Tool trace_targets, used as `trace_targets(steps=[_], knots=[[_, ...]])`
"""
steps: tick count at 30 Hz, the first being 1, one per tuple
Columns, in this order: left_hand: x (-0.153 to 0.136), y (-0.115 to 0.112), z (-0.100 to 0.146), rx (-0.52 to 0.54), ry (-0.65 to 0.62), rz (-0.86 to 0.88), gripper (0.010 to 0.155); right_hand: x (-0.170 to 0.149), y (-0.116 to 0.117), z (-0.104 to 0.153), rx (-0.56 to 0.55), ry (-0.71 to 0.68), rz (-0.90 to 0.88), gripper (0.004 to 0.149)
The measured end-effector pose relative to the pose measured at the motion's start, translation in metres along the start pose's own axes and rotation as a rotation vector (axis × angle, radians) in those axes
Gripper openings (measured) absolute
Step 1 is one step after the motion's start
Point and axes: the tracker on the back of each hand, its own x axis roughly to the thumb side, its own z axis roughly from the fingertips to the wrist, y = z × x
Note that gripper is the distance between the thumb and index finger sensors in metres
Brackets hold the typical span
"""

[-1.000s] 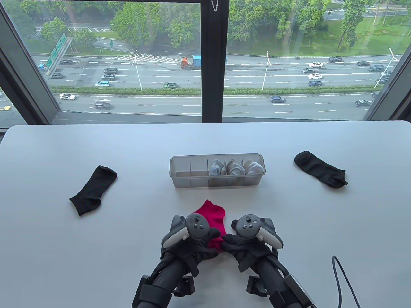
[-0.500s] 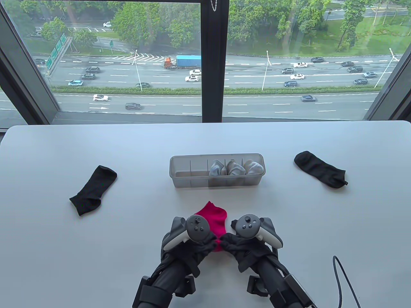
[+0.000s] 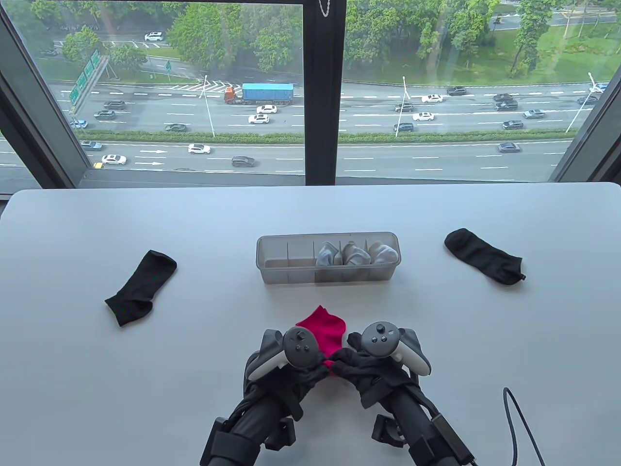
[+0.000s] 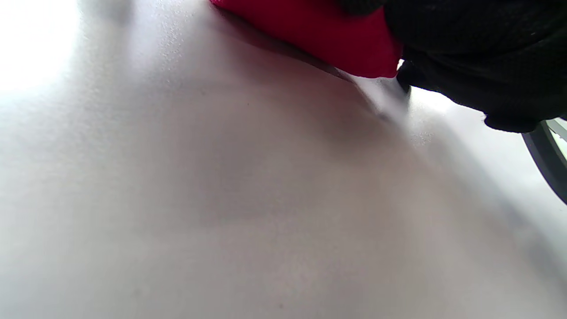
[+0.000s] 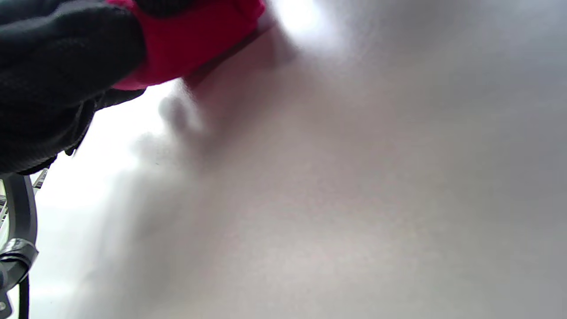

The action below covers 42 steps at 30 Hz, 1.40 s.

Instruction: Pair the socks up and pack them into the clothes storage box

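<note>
A red sock (image 3: 324, 332) lies on the white table just in front of the clear storage box (image 3: 286, 272). Both gloved hands meet at its near end: my left hand (image 3: 314, 373) and my right hand (image 3: 345, 365) pinch the red fabric, fingers curled round it. The wrist views show the red sock (image 4: 328, 35) (image 5: 195, 40) held in black fingertips close above the table. Three of the box's right compartments hold rolled grey-white sock pairs (image 3: 356, 254). One black sock (image 3: 139, 287) lies at the left, another black sock (image 3: 484, 256) at the right.
The box's left compartments (image 3: 276, 257) hold nothing that I can see. A black cable (image 3: 518, 427) curls at the near right of the table. A window with a road beyond runs behind the table's far edge.
The two hands have drawn closer together over the red sock's near end. Less red fabric shows between them, and the sock's far end has shifted slightly right.
</note>
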Motion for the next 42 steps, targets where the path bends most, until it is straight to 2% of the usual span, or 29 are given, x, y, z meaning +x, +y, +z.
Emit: trace_targets(steps=[2,4,5,7,9,13,19,23,29,32,33,36,38,39,42], knots=[[0.004,-0.002,-0.001,0.012,-0.001,-0.028,0.053,0.000,0.000,0.001,-0.003,-0.011,0.011,0.041],[0.008,-0.003,0.000,0.050,0.006,-0.062,0.067,0.000,0.000,0.001,-0.002,-0.017,-0.033,0.041],[0.009,-0.003,0.001,0.059,0.009,-0.064,0.065,0.000,0.001,0.001,0.000,-0.017,-0.034,0.041],[0.008,-0.001,0.002,0.085,0.010,-0.060,0.049,0.001,0.001,0.001,0.002,-0.010,-0.008,0.041],[0.007,-0.001,0.002,0.070,0.003,-0.045,0.044,0.002,0.000,0.002,-0.013,-0.012,-0.009,0.043],[0.007,-0.004,0.003,0.087,-0.003,-0.067,0.045,-0.002,-0.003,0.005,0.000,-0.043,-0.040,0.057],[0.005,-0.005,0.002,0.079,-0.016,-0.056,0.047,-0.004,-0.003,0.004,-0.040,-0.035,-0.031,0.046],[0.005,-0.007,-0.001,0.000,-0.026,-0.048,0.053,-0.001,-0.002,0.002,-0.014,-0.049,-0.031,0.042],[0.009,-0.012,-0.003,0.036,0.021,-0.151,0.047,-0.001,-0.002,0.001,-0.016,-0.046,-0.061,0.041],[0.008,-0.010,-0.002,0.044,0.002,-0.129,0.056,-0.004,-0.005,0.004,-0.044,-0.055,-0.093,0.041],[0.007,-0.009,-0.002,0.044,-0.009,-0.109,0.052,-0.005,-0.006,0.004,-0.059,-0.058,-0.104,0.042],[0.005,-0.007,-0.003,0.044,-0.002,-0.084,0.044,-0.005,-0.007,0.005,-0.071,-0.064,-0.115,0.046],[0.004,-0.007,-0.003,0.030,-0.005,-0.072,0.045,-0.004,-0.008,0.005,-0.032,-0.091,-0.124,0.060],[0.003,-0.007,-0.003,0.023,-0.007,-0.069,0.045,-0.004,-0.007,0.005,-0.017,-0.094,-0.131,0.061],[0.003,-0.010,-0.003,0.005,-0.016,-0.070,0.048,-0.002,-0.004,0.004,-0.039,-0.083,-0.081,0.046]])
